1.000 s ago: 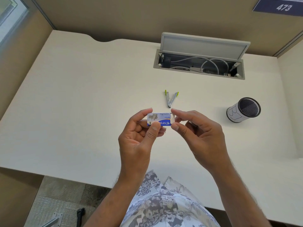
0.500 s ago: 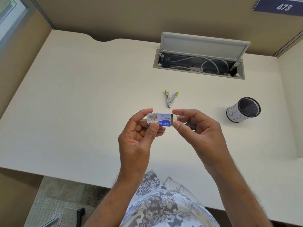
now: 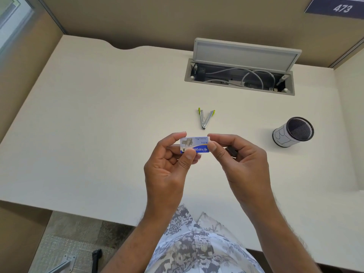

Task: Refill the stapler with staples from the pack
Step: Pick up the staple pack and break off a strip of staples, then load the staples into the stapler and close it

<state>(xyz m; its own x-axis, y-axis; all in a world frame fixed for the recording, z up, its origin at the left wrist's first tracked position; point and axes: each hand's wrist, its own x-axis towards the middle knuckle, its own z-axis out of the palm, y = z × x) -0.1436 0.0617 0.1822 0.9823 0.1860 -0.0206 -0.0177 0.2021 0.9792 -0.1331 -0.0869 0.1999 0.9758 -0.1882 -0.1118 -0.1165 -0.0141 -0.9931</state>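
The left hand pinches the staple pack above the table; the right hand pinches its right end. The stapler lies opened just beyond.

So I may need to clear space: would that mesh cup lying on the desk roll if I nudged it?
Probably. The mesh cup lies on its side on the desk, and its round body should roll readily. It looks empty, so likely light. Nothing beside it would stop it.
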